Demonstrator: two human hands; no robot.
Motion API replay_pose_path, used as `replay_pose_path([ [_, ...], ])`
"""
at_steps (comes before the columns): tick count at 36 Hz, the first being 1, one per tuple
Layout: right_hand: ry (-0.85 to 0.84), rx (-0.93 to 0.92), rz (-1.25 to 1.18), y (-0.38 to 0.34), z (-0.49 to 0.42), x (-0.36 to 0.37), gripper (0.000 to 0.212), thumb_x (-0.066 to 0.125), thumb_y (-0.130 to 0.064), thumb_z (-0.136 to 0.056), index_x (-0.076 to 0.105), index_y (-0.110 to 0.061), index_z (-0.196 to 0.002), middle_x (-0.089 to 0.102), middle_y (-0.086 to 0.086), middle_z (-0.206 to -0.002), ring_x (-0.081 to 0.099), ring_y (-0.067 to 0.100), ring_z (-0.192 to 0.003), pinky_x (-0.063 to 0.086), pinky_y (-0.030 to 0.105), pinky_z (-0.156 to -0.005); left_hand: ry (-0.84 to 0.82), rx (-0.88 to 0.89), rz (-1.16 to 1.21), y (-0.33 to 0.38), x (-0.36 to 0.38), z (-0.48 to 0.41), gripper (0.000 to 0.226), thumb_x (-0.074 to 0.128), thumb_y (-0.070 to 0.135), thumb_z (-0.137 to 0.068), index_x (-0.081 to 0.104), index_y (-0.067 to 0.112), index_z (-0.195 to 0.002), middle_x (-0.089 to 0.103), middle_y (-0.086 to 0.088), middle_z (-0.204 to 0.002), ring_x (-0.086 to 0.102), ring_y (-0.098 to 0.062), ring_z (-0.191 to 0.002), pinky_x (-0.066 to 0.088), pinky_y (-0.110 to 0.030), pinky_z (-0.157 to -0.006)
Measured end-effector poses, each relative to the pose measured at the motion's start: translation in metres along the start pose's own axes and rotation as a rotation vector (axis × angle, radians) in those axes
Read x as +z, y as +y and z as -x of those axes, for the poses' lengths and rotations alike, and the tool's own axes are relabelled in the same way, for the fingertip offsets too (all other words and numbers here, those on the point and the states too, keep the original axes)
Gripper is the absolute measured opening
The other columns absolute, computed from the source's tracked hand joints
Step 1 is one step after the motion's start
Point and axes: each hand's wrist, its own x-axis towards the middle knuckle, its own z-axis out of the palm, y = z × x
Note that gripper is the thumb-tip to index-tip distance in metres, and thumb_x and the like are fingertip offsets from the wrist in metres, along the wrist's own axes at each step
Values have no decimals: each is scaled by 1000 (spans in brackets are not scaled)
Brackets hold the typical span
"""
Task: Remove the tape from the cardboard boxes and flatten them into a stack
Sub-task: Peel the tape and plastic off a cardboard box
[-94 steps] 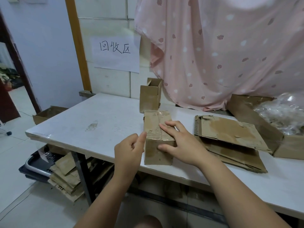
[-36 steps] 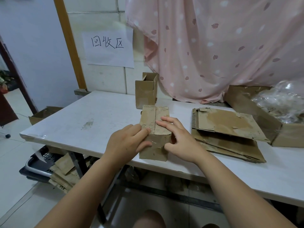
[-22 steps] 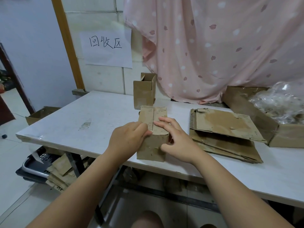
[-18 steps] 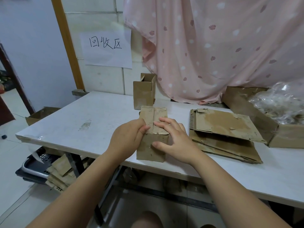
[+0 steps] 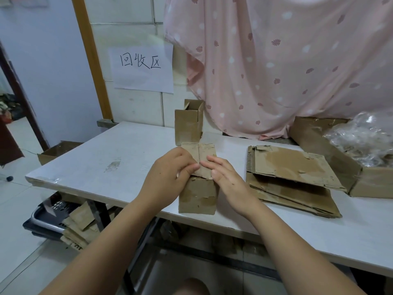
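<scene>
White table [image 5: 127, 150] by pink curtain [image 5: 276, 71] bears a cardboard box [image 5: 198, 196], flaps pinched by left hand [image 5: 168, 177] and right hand [image 5: 229, 179].

A white table [image 5: 127, 158] with a scuffed patch on its left half stands against a white tiled wall [image 5: 127, 18]. A paper sign [image 5: 142, 69] with three handwritten characters is stuck to the tiles, just right of a wooden post [image 5: 91, 60]. A pink spotted curtain [image 5: 287, 71] hangs down to the table's back edge. Crumpled clear plastic [image 5: 361, 137] is heaped at the far right. A dark basket [image 5: 46, 218] sits on the pale floor [image 5: 19, 241] under the table's left end.
</scene>
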Motion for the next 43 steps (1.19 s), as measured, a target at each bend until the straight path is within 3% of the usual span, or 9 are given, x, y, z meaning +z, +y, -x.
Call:
replay_pose_path([
  [6, 42, 26, -55, -3, -3, 5, 36, 36, -16, -101, 55, -25, -130, 38, -17, -140, 29, -7, -128, 20, 0, -97, 94, -97, -102, 8, 3, 11, 23, 53, 22, -92, 67, 9, -78, 54, 6, -82, 46, -5, -74, 37, -5, -71],
  [11, 50, 32, -92, -7, -3, 7, 34, 38, -15, -100, 56, -25, -127, 38, -17, -138, 30, -8, -124, 23, 6, -100, 188, -366, 24, 13, 4, 9, 24, 52, 19, -95, 57, 22, -71, 53, 12, -81, 58, -7, -72, 53, -32, -67],
  [13, 58, 34, -84, -8, -3, 8, 34, 38, -15, -100, 55, -27, -127, 38, -19, -135, 30, -9, -123, 22, 0, -95, 188, -473, 123, 17, 2, 5, 28, 49, 19, -96, 55, 24, -70, 56, 10, -86, 64, -2, -68, 56, -29, -62],
  [17, 94, 53, -67, -11, -3, 11, 35, 41, -14, -96, 47, -34, -123, 43, -17, -129, 38, -2, -122, 32, 21, -102, 150, -672, 318, 15, -4, -2, 27, 44, 20, -99, 59, 13, -78, 63, 3, -88, 69, -4, -64, 51, -20, -52],
  [27, 189, 71, 36, -28, -3, 25, 10, 47, -27, -94, 44, -28, -103, 45, -16, -109, 44, 7, -102, 37, 29, -85, 65, -748, 404, 15, -10, -5, 26, 43, 18, -99, 56, 11, -78, 61, 0, -87, 70, -14, -69, 52, -23, -56],
  [32, 188, 104, 10, -29, -5, 25, 38, 59, -44, -88, 43, -33, -121, 47, -18, -124, 44, 4, -113, 39, 27, -92, 18, -732, 431, 15, -17, -9, 26, 46, 17, -98, 56, 7, -77, 63, -2, -85, 69, -13, -63, 48, -16, -47],
  [37, 86, 65, -82, -26, -4, 15, 63, 69, -31, -85, 34, -33, -138, 43, -18, -136, 42, -1, -122, 33, 18, -98, 181, -672, 356, 8, -18, -16, 31, 40, 21, -100, 53, 14, -72, 61, -2, -76, 61, -17, -72, 52, -31, -67],
  [40, 5, 64, -161, -25, -4, 9, 62, 69, -26, -86, 34, -37, -136, 44, -21, -137, 46, -6, -119, 37, 16, -96, 281, -745, 569, -1, -19, -24, 31, 38, 19, -101, 51, 12, -74, 59, 0, -85, 61, -18, -87, 53, -36, -82],
  [43, -39, 71, -183, -24, -6, 4, 47, 66, -22, -87, 37, -42, -118, 46, -21, -135, 46, -13, -114, 41, 15, -92, 265, -791, 803, -2, -21, -29, 29, 32, 21, -103, 44, 13, -79, 64, -4, -105, 67, -23, -95, 55, -34, -81],
])
